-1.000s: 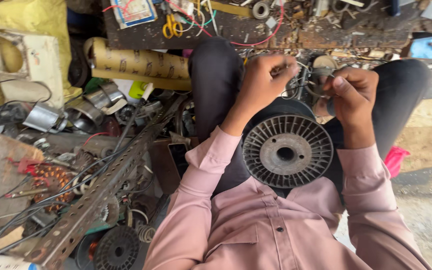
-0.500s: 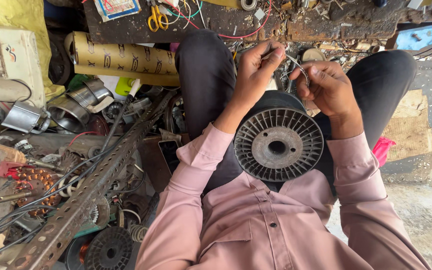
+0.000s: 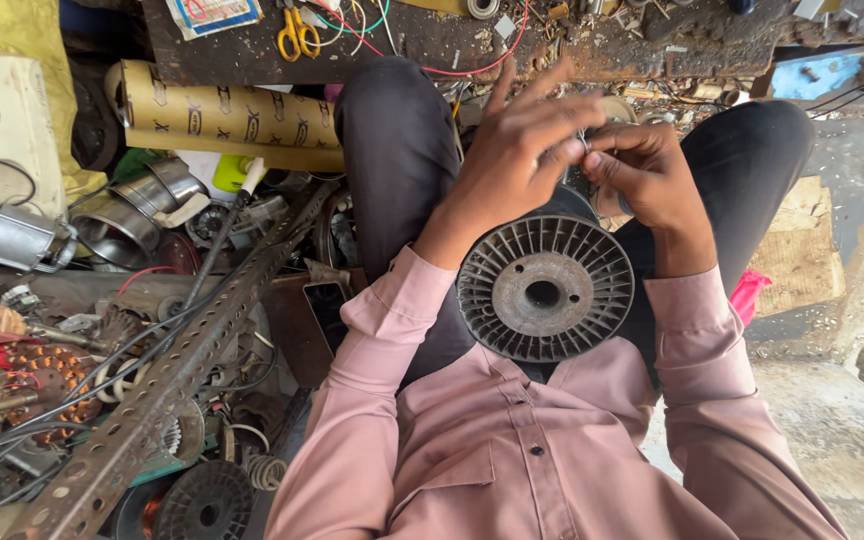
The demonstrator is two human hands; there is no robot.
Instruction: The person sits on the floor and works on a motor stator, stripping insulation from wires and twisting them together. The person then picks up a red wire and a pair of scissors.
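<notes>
Both hands pinch something small above a ribbed grey plastic spool (image 3: 545,290) resting in the lap.

The left hand (image 3: 522,150) and right hand (image 3: 647,175) meet fingertip to fingertip; a perforated steel angle bar (image 3: 167,375) and brown cardboard tube (image 3: 222,115) crowd the left, yellow-handled scissors (image 3: 297,30) on the far bench (image 3: 652,45).

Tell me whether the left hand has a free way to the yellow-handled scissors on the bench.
Probably yes. The left hand is raised above the spool, working with the right hand on something small. The yellow-handled scissors lie uncovered on the bench beyond the left knee, nothing between.
</notes>
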